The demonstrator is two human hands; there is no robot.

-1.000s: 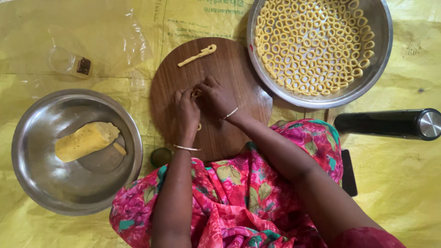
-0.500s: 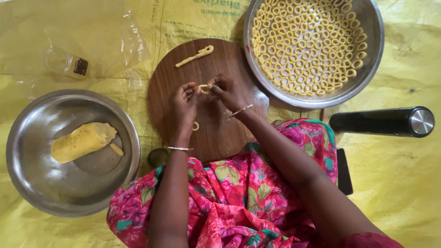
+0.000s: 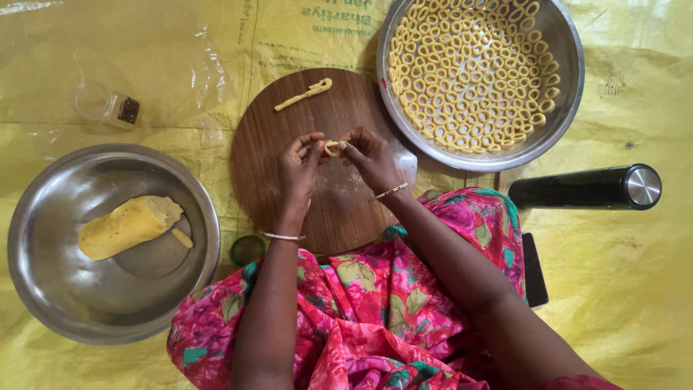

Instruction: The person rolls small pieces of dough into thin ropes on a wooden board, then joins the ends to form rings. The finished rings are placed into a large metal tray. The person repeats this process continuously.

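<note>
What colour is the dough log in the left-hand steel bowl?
Pale yellow with fine dark specks; the dough log shows best in the head view.

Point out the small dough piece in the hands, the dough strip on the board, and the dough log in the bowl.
small dough piece (image 3: 332, 149), head view, its middle between the fingertips.
dough strip (image 3: 303, 94), head view, mid-length.
dough log (image 3: 126, 227), head view, centre of its top.

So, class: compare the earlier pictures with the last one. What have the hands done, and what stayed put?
Both hands lifted off the wooden board; the left hand and right hand now pinch a small dough piece between their fingertips. The dough strip, tray of rings and bowl with the dough lump stayed put.
</note>
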